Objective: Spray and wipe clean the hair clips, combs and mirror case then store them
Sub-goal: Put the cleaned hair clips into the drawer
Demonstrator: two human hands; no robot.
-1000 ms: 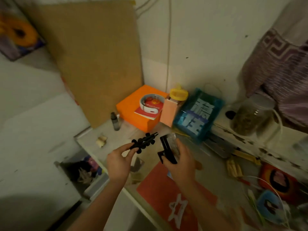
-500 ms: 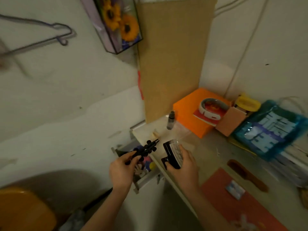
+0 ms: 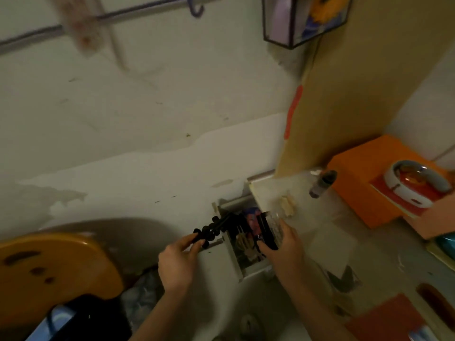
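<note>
A person's left hand pinches a black hair clip and the right hand grips a mirror case, both now lowered over the open drawer just beyond the fingers, likely ready for storing.

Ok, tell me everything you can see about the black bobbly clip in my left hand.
The black hair clip is long and slim, with a row of rounded knobs along its length, and looks like matte plastic. The left hand pinches its near end between thumb and fingers, so it points up and to the right, tilted. Its far end reaches over the edge of the open drawer beside the table. Whether it touches the drawer cannot be told. The picture is too dim and blurred to show its teeth.
</note>
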